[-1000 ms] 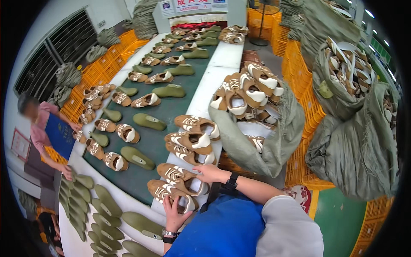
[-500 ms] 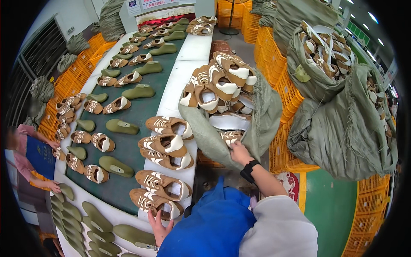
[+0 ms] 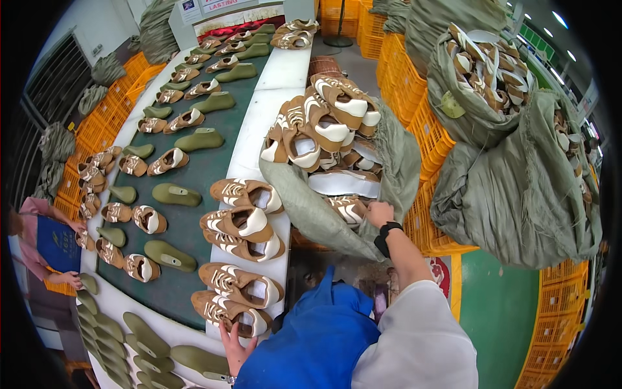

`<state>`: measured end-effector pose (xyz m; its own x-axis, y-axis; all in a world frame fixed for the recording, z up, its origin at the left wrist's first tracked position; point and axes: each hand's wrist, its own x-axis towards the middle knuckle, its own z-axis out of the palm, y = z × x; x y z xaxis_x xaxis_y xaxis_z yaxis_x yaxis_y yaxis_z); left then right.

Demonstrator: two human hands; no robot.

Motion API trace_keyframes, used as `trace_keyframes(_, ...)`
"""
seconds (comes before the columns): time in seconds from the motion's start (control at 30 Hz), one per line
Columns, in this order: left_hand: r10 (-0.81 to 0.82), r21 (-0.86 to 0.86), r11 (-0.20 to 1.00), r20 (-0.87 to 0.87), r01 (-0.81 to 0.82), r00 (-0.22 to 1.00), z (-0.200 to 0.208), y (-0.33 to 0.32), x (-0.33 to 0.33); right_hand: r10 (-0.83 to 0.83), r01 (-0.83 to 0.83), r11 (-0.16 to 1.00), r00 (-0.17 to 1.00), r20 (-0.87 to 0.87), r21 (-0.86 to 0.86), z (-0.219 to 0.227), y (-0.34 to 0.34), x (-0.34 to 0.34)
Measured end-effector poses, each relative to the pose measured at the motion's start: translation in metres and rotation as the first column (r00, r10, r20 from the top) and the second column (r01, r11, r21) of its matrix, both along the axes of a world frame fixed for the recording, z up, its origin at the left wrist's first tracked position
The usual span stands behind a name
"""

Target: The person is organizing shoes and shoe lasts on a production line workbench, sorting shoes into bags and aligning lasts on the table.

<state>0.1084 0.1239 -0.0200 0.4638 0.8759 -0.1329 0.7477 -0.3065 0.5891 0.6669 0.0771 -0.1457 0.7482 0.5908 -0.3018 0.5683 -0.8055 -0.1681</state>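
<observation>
My right hand (image 3: 379,214) reaches into the mouth of a grey-green sack (image 3: 308,211), its fingers closed on the end of a brown shoe (image 3: 348,209) with white stripes. More brown-and-white shoes (image 3: 317,123) are heaped in the sack, above a pale sole (image 3: 343,184). At the table's near end, my left hand (image 3: 236,347) rests its spread fingers against the heel of a brown laced shoe (image 3: 227,313). Beside that one sits another shoe (image 3: 241,285), and farther up the white ledge stand several more (image 3: 236,223).
Olive shoe lasts (image 3: 170,254) and shoes line the green conveyor belt (image 3: 188,292). More lasts (image 3: 146,334) lie at its near end. A co-worker's hand (image 3: 68,279) is at the left. Orange crates (image 3: 431,139) and full sacks (image 3: 512,188) stand at the right.
My right hand has moved slightly right and away from me, and more of the shoe at its fingers shows. My left hand stays at the shoe heel. The whole view has shifted slightly.
</observation>
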Motion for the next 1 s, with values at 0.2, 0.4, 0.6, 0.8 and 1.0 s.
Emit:
trace_keyframes(0.2, 0.019, -0.015, 1.000, -0.030, -0.020, 0.999, 0.000, -0.003, -0.002, -0.024, 0.012, 0.995, 0.993, 0.114, 0.104, 0.061, -0.011, 0.011)
trace_keyframes(0.4, -0.050, -0.014, 0.999, -0.115, 0.049, 0.992, 0.006, 0.007, 0.001, 0.179, -0.122, 0.741, 0.984, -0.018, 0.660, 0.027, 0.032, 0.008)
trace_keyframes(0.6, -0.057, -0.009, 0.998, -0.157, 0.056, 0.986, 0.003, 0.008, -0.003, -0.514, 0.476, 0.796, 0.858, 0.002, 0.374, -0.004, -0.001, 0.090)
trace_keyframes(0.8, 0.001, -0.138, 0.990, -0.189, -0.027, 0.982, 0.027, 0.013, 0.019, -0.209, 0.164, 0.923, 0.973, 0.096, 0.347, 0.000, 0.023, 0.111)
trace_keyframes(1.0, 0.023, -0.125, 0.990, -0.264, -0.058, 0.964, 0.027, 0.001, 0.015, 0.194, -0.219, 0.972, 0.949, 0.248, 0.080, 0.009, 0.103, 0.091)
